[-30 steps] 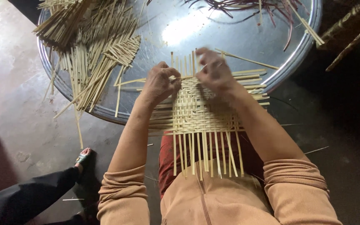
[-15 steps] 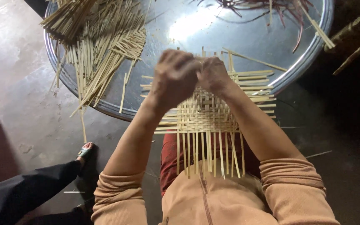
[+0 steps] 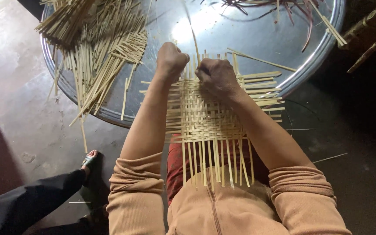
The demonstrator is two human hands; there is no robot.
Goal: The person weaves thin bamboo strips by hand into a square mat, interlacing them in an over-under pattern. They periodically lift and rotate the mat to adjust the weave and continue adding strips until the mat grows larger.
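A square woven mat of pale bamboo strips [image 3: 205, 115] lies across my lap and the near rim of a big round metal tray [image 3: 240, 35]. My left hand [image 3: 171, 58] is clenched at the mat's far edge, gripping a long thin bamboo strip [image 3: 191, 32] that rises away over the tray. My right hand [image 3: 216, 78] presses down on the mat's far part, fingers curled around the strips beside that long one. Loose strip ends stick out from every side of the mat.
Heaps of cut bamboo strips [image 3: 96, 48] cover the tray's left half. Dark reddish strips [image 3: 279, 8] lie at its far right. Another person's leg in dark trousers with a sandalled foot [image 3: 90, 161] rests on the concrete floor at lower left.
My left hand rose from flat on the mat into a fist at the far edge, pulling a long strip upward. My right hand stayed on the weave.
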